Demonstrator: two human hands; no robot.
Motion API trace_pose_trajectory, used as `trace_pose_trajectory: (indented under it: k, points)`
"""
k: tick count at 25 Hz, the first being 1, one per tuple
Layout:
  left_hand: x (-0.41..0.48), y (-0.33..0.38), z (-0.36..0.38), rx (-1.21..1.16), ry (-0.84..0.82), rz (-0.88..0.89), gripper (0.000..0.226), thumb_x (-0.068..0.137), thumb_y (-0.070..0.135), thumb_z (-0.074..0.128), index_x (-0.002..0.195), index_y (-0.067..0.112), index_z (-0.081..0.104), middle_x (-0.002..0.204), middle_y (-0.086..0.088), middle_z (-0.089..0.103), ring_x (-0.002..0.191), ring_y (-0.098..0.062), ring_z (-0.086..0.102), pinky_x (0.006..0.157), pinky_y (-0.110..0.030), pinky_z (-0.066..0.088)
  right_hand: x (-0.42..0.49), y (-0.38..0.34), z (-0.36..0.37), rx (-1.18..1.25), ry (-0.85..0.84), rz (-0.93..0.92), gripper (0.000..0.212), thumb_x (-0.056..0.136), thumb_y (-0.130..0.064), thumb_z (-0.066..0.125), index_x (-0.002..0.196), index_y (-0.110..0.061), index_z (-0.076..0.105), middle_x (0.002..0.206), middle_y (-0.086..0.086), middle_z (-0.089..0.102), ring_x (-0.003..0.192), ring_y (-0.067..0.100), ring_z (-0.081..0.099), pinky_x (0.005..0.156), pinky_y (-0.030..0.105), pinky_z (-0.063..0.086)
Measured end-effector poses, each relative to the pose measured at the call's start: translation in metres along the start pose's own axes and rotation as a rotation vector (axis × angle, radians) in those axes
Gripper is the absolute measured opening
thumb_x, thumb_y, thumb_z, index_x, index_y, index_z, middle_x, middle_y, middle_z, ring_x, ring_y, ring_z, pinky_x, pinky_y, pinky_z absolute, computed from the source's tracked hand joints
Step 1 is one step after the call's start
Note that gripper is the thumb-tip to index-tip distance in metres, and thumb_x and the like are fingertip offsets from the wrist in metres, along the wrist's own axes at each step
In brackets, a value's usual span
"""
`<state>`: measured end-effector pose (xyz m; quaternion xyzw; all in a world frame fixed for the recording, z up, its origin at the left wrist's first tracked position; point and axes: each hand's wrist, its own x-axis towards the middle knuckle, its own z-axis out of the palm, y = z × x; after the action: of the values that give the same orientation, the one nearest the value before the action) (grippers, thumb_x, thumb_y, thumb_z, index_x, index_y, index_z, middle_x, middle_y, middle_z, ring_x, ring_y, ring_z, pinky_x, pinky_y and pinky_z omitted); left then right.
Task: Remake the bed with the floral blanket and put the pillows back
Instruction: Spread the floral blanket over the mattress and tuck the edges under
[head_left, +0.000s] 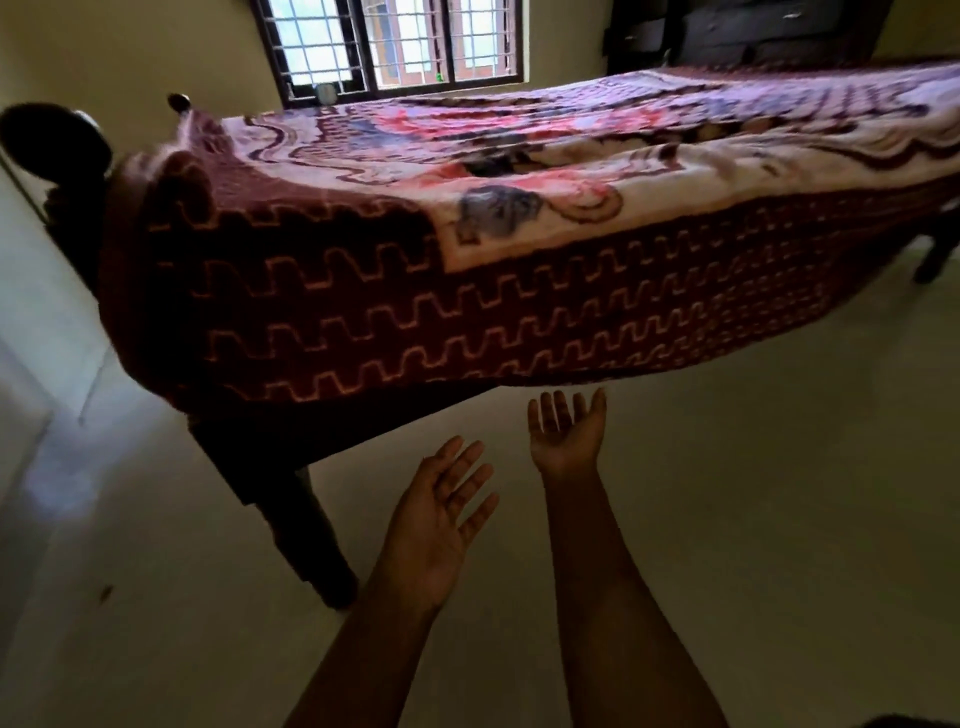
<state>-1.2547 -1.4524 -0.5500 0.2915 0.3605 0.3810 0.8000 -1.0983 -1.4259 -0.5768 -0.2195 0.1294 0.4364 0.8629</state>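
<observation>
The floral blanket (519, 218) lies spread over the bed (311, 545) (cream and pink on top, maroon zigzag border hanging down the near side), with a dark fold across its middle. The left hand (441, 525) and right hand (566, 436) hover palm-up below the hem, each grip spread and empty. A barred window (395, 41) stands behind.
</observation>
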Motion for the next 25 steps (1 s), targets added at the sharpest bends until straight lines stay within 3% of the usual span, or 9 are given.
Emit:
trace_pose_trajectory:
  k: [4, 7, 11, 13, 15, 17, 19, 22, 25]
  points:
    - [0.007, -0.013, 0.045, -0.053, 0.001, 0.000, 0.028, 0.097, 0.023, 0.045, 0.122, 0.015, 0.053, 0.124, -0.006, 0.058, 0.107, -0.021, 0.056, 0.087, -0.036, 0.046, -0.020, -0.042, 0.009, -0.244, 0.037, -0.011, 0.048, 0.094, -0.041, 0.049, 0.132, -0.012, 0.046, 0.122, 0.009, 0.056, 0.101, 0.020, 0.054, 0.089, 0.031, 0.044]
    - [0.017, -0.009, 0.090, 0.002, -0.031, 0.073, 0.038, 0.093, 0.027, 0.054, 0.128, 0.015, 0.048, 0.134, -0.007, 0.050, 0.114, -0.023, 0.052, 0.091, -0.039, 0.044, -0.041, -0.085, 0.025, -0.513, 0.017, -0.029, 0.053, 0.094, -0.039, 0.051, 0.136, -0.007, 0.043, 0.083, 0.006, 0.060, 0.067, 0.013, 0.057, 0.072, 0.028, 0.046]
    - [0.040, -0.008, 0.134, 0.058, -0.024, 0.069, 0.058, 0.086, 0.034, 0.062, 0.136, 0.014, 0.042, 0.135, -0.009, 0.051, 0.120, -0.026, 0.051, 0.087, -0.038, 0.045, -0.040, -0.130, 0.047, -0.751, 0.055, -0.095, 0.052, 0.091, -0.038, 0.057, 0.128, -0.004, 0.046, 0.104, 0.010, 0.055, 0.102, 0.026, 0.058, 0.090, 0.036, 0.049]
    - [0.056, -0.003, 0.142, 0.018, 0.021, 0.061, 0.060, 0.086, 0.035, 0.063, 0.137, 0.014, 0.041, 0.133, -0.009, 0.053, 0.118, -0.024, 0.053, 0.086, -0.036, 0.043, -0.027, -0.142, 0.052, -0.773, 0.050, -0.087, 0.058, 0.087, -0.042, 0.060, 0.131, -0.007, 0.044, 0.094, 0.005, 0.055, 0.092, 0.024, 0.058, 0.087, 0.035, 0.050]
    - [0.061, -0.002, 0.146, 0.043, 0.035, 0.033, 0.048, 0.089, 0.036, 0.059, 0.130, 0.012, 0.048, 0.124, -0.006, 0.059, 0.108, -0.021, 0.057, 0.085, -0.035, 0.043, -0.010, -0.148, 0.050, -0.763, 0.064, -0.049, 0.066, 0.082, -0.052, 0.062, 0.131, -0.012, 0.046, 0.086, 0.001, 0.054, 0.077, 0.017, 0.056, 0.079, 0.032, 0.050]
    - [0.047, -0.008, 0.151, 0.226, -0.004, 0.025, 0.022, 0.095, 0.031, 0.051, 0.104, 0.014, 0.060, 0.109, -0.005, 0.063, 0.091, -0.018, 0.060, 0.081, -0.035, 0.045, 0.000, -0.147, 0.056, -0.763, 0.038, -0.018, 0.065, 0.078, -0.059, 0.062, 0.124, -0.014, 0.050, 0.092, 0.000, 0.057, 0.077, 0.015, 0.056, 0.073, 0.029, 0.050]
    - [0.037, -0.015, 0.159, 0.625, -0.038, 0.253, 0.013, 0.095, 0.020, 0.050, 0.091, 0.016, 0.062, 0.101, -0.005, 0.065, 0.086, -0.016, 0.060, 0.079, -0.028, 0.046, 0.017, -0.146, 0.064, -0.736, -0.025, -0.016, 0.069, 0.075, -0.058, 0.065, 0.122, -0.009, 0.052, 0.105, 0.005, 0.062, 0.086, 0.021, 0.062, 0.071, 0.033, 0.054]
    - [0.045, 0.006, 0.179, 1.363, -0.280, 0.928, 0.022, 0.090, 0.019, 0.055, 0.110, 0.015, 0.062, 0.109, -0.001, 0.062, 0.103, -0.014, 0.057, 0.083, -0.015, 0.042, 0.043, -0.158, 0.068, -0.846, -0.015, -0.202, 0.069, 0.077, -0.046, 0.070, 0.127, -0.003, 0.051, 0.119, 0.014, 0.061, 0.099, 0.030, 0.063, 0.081, 0.040, 0.054]
    - [0.073, 0.051, 0.214, 1.941, -0.492, 1.558, 0.048, 0.086, 0.039, 0.043, 0.124, 0.014, 0.057, 0.123, -0.005, 0.060, 0.120, -0.024, 0.052, 0.102, -0.040, 0.038, 0.049, -0.182, 0.061, -1.058, -0.085, -0.238, 0.047, 0.083, -0.042, 0.064, 0.114, -0.008, 0.057, 0.108, 0.009, 0.064, 0.089, 0.022, 0.061, 0.075, 0.034, 0.052]
